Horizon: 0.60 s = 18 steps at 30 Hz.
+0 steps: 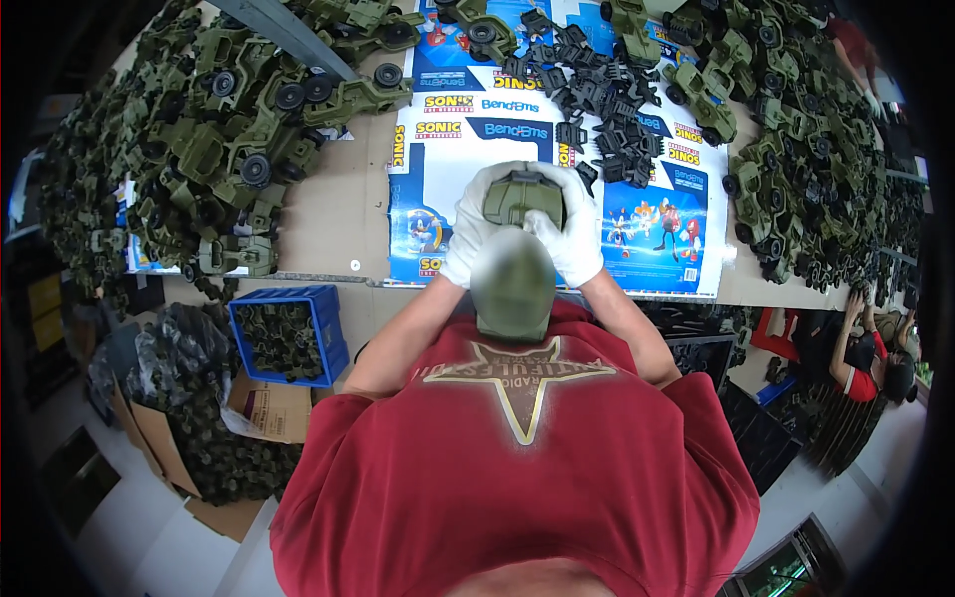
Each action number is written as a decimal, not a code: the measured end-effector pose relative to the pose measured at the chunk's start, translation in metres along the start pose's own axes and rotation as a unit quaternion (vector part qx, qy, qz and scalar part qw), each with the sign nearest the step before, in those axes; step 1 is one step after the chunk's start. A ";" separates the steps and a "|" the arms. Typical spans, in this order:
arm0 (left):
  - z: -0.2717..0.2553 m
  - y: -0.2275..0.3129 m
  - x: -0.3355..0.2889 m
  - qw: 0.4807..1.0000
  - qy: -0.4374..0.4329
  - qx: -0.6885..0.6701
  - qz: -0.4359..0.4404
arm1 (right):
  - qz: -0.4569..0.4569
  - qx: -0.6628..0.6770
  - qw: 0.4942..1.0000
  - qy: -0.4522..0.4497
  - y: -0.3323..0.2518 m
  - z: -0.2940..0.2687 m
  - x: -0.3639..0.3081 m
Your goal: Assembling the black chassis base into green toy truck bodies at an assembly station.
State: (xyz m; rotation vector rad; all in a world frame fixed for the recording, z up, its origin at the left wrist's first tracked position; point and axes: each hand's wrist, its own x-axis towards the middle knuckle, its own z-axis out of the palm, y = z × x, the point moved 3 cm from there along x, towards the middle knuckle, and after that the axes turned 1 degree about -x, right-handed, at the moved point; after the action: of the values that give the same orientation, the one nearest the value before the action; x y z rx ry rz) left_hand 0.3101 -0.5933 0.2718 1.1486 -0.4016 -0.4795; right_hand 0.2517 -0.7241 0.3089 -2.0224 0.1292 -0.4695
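Both my hands wear white gloves and come together over the near edge of the table. Between them is an olive-green toy vehicle body [509, 204], with a dark strip along its far edge. My left hand [466, 231] is closed round its left side. My right hand [581, 237] curls round the right side, its thumb pressing on the near end. Just below the gloves is a rounded green shape [513, 289], too blurred to make out. Beyond my hands lies a pile of black plastic parts [622, 124] on a blue and white printed sheet [448, 169].
Olive-green toy vehicles with black wheels [249, 109] are heaped on the left; more vehicles [786, 149] fill the right. A grey metal bar [288, 38] slants over the left heap. Below the table edge stand a blue crate [336, 328] and a cardboard box [274, 408]. Another person [865, 368] is at far right.
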 end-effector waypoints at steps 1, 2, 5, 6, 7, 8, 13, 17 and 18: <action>0.001 0.002 -0.002 1.000 0.004 -0.004 0.007 | 0.000 0.006 1.000 0.001 0.001 0.001 -0.001; 0.000 -0.005 -0.005 1.000 0.002 -0.002 0.009 | -0.002 0.007 1.000 0.003 0.003 0.004 -0.005; -0.010 -0.037 0.002 0.987 -0.002 -0.085 -0.138 | 0.136 0.058 0.988 0.037 0.048 0.017 -0.017; -0.016 -0.055 0.003 0.989 0.012 -0.037 -0.145 | 0.217 0.094 0.971 0.046 0.064 0.016 -0.019; -0.019 -0.055 0.007 0.984 0.014 0.006 -0.175 | 0.180 -0.044 0.979 0.083 0.083 -0.004 -0.015; -0.025 -0.052 0.010 0.977 0.022 0.049 -0.204 | 0.135 -0.078 0.976 0.150 0.100 -0.040 0.001; -0.071 -0.033 0.042 0.933 0.157 0.147 -0.288 | 0.166 0.486 0.665 0.542 0.121 -0.208 0.034; -0.090 -0.042 0.144 0.881 0.215 0.404 -0.116 | 0.294 -0.001 0.928 0.229 0.156 -0.142 0.018; -0.086 -0.045 0.175 0.804 0.214 0.554 0.001 | 0.197 -0.342 0.918 0.044 0.166 -0.111 0.014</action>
State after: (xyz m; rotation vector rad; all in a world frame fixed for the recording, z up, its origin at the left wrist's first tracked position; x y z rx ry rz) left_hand 0.4947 -0.6390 0.2088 2.3399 -0.2663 0.1003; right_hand 0.2403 -0.9004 0.2142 -2.5626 0.8393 -0.2703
